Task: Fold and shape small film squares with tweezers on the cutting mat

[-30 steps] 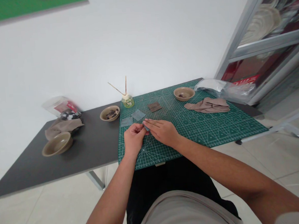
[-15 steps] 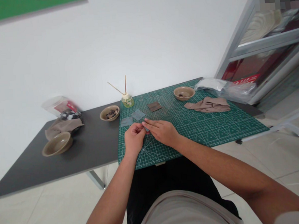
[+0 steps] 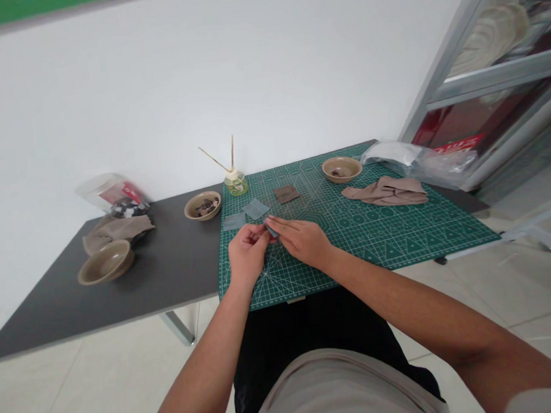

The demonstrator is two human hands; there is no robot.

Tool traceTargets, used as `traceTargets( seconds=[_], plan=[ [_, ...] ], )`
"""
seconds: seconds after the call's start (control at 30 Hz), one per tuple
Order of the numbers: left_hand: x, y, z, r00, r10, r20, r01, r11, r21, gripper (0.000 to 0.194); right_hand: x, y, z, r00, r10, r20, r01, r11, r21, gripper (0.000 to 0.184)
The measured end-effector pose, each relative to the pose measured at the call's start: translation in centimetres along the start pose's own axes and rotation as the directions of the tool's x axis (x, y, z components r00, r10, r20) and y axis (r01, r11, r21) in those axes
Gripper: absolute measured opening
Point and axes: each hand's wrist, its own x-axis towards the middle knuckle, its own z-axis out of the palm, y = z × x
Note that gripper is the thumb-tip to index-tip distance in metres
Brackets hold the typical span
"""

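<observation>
My left hand (image 3: pixel 248 251) and my right hand (image 3: pixel 305 242) meet over the green cutting mat (image 3: pixel 414 237), fingers pinched together. Between their fingertips shows a small blue-grey piece (image 3: pixel 271 230), mostly covered by the fingers; it looks like a folded bit of sheet. Just beyond the hands lie two thin grey-blue squares (image 3: pixel 256 208), which look like sandpaper. A brown square (image 3: pixel 286 194) lies flat a little to their right.
Behind stands a reed diffuser bottle (image 3: pixel 236 183). A bowl of dark bits (image 3: pixel 202 206) is left of the mat; another bowl (image 3: pixel 342 170) and a brown cloth (image 3: pixel 388 192) are on it. Farther left are a third bowl (image 3: pixel 106 262), a grey-brown cloth (image 3: pixel 118 231) and a plastic bag (image 3: pixel 112 194).
Both hands stay in nearly the same place. The fingers have shifted slightly, and a bit more of the blue-grey piece shows between them. The view has moved a little.
</observation>
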Motion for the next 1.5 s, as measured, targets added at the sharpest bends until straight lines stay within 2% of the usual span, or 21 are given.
traceTargets(
  seconds=[0.13,0.27,0.43,0.53,0.67,0.77,1.0,1.17,1.3,1.5],
  plan=[
    [0.0,-0.1,0.0,1.000,-0.007,0.004,0.008,0.997,-0.071,0.017,-0.1,0.1,-0.1,0.995,0.102,-0.002,-0.102,0.994,0.041,0.043],
    [0.1,-0.1,0.0,1.000,0.000,0.000,0.000,0.998,-0.067,0.019,-0.1,0.4,0.0,0.978,0.203,-0.039,-0.197,0.972,0.125,0.039],
    [0.5,-0.6,0.0,1.000,0.008,0.012,-0.007,0.993,-0.115,0.023,0.4,0.8,-0.3,0.911,0.390,-0.129,-0.346,0.898,0.274,0.031],
    [0.8,-1.0,-0.1,0.999,-0.034,0.032,0.037,0.993,-0.116,0.023,0.5,0.8,-0.6,0.886,0.443,-0.135,-0.378,0.861,0.341,0.026],
    [1.0,-1.1,-0.2,0.992,-0.073,0.100,0.076,0.997,-0.032,0.027,0.6,0.7,-0.7,0.897,0.414,-0.154,-0.338,0.867,0.367,0.021],
    [1.0,-1.0,-0.1,0.982,-0.079,0.174,0.092,0.993,-0.069,0.030,0.6,0.7,-0.5,0.917,0.360,-0.172,-0.277,0.885,0.373,0.020],
    [1.0,-0.9,-0.1,0.988,-0.046,0.150,0.059,0.994,-0.086,0.020,0.5,0.9,-0.1,0.979,0.188,-0.082,-0.148,0.923,0.354,0.021],
    [1.0,-0.8,-0.2,0.984,-0.063,0.165,0.079,0.992,-0.096,0.017,0.4,1.0,-0.1,0.983,0.170,-0.074,-0.134,0.929,0.345,0.022],
    [1.0,-1.0,-0.3,0.982,-0.025,0.185,0.035,0.998,-0.048,0.014,0.5,0.9,-0.1,0.987,0.152,-0.057,-0.126,0.938,0.322,0.023],
    [1.1,-1.2,-0.3,0.980,-0.021,0.197,0.031,0.998,-0.050,0.024,0.5,0.8,-0.1,0.994,0.084,-0.069,-0.055,0.937,0.344,0.020]
  ],
)
